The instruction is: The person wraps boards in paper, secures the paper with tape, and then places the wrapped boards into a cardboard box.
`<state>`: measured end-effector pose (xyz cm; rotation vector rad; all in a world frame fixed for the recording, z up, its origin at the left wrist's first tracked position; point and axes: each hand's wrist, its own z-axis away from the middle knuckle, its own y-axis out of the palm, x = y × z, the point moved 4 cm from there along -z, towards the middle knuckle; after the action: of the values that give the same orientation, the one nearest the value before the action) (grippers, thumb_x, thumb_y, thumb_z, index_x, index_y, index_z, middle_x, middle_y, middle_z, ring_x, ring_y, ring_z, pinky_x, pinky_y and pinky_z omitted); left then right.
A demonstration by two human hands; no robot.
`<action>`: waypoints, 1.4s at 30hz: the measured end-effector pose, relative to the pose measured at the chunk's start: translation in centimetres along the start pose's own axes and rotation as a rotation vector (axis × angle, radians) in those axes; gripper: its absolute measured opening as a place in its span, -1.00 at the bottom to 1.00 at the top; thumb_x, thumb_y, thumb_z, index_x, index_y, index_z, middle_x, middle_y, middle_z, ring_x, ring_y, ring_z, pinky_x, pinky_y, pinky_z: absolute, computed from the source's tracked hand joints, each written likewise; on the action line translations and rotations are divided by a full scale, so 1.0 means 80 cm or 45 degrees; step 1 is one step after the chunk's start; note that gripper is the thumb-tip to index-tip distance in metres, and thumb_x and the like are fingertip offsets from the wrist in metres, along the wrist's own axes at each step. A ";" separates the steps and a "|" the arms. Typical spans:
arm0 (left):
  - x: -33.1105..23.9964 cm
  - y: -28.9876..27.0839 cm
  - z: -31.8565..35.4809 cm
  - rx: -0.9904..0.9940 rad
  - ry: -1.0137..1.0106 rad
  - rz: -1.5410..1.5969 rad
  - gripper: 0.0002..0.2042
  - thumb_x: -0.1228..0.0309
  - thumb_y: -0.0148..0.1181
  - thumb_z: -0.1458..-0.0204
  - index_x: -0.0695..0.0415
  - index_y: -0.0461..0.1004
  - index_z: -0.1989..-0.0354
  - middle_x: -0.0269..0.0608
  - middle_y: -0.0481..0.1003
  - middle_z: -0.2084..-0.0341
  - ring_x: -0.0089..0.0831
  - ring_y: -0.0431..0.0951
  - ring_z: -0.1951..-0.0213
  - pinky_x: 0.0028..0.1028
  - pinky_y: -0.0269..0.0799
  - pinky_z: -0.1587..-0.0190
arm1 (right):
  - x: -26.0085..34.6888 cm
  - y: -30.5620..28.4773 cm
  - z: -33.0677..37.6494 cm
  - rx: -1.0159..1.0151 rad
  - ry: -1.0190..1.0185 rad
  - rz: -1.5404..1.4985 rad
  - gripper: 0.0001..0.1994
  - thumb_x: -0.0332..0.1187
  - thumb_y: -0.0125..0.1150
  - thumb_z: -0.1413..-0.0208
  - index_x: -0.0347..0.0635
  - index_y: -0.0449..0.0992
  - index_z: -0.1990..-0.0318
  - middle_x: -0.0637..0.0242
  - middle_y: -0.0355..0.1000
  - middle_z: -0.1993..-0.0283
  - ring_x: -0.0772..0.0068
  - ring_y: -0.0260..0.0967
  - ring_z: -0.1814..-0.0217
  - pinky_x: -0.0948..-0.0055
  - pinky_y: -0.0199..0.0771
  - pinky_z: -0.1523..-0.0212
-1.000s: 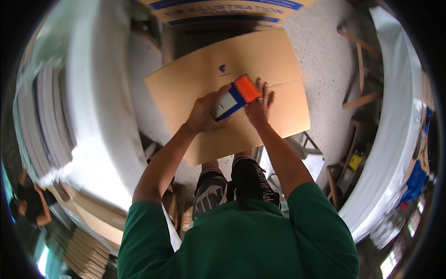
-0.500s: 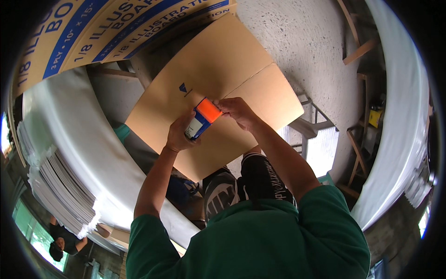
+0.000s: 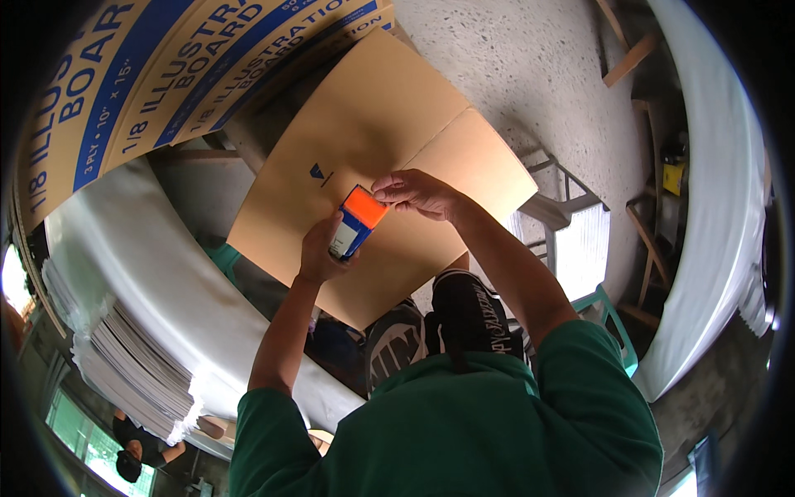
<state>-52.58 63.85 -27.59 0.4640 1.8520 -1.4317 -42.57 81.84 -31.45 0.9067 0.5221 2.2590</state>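
My left hand [image 3: 320,253] is wrapped round a small blue box [image 3: 354,227] with a bright orange top part and a pale label on one side. At the box's upper right corner is my right hand [image 3: 421,194], its thumb and forefinger pinched together. What those fingertips hold, if anything, is too small to make out. Beneath both hands lies a flat brown cardboard carton [image 3: 373,108], with a dark blue printed mark to the left of the box and a seam across its right part.
Printed cardboard cartons [image 3: 141,91] stand at the far left. A long pale wrapped roll [image 3: 132,224] and a stack of sheets [image 3: 137,356] lie left. To the right are a grey stool [image 3: 571,215], a green stool [image 3: 621,331] and wooden frames [image 3: 633,62]. Another person [image 3: 141,443] is at lower left.
The view has shifted slightly. My right fingers have moved from the box's right edge to its upper corner, with the hand flatter. The left hand still holds the box.
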 end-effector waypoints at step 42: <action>0.000 0.009 0.006 0.214 0.030 -0.146 -0.18 0.44 0.27 0.45 0.16 0.08 -0.16 -0.05 0.35 0.46 -0.10 0.39 0.46 -0.27 0.37 0.41 | -0.054 0.005 0.001 -0.755 -0.471 -0.469 -0.90 -0.49 0.19 0.06 -0.35 0.52 0.38 0.30 0.48 0.44 0.59 0.35 0.44 0.62 0.32 0.41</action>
<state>-51.91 63.63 -28.11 0.4646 1.8098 -1.6746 -40.27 78.57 -33.21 0.8052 -0.1413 1.7054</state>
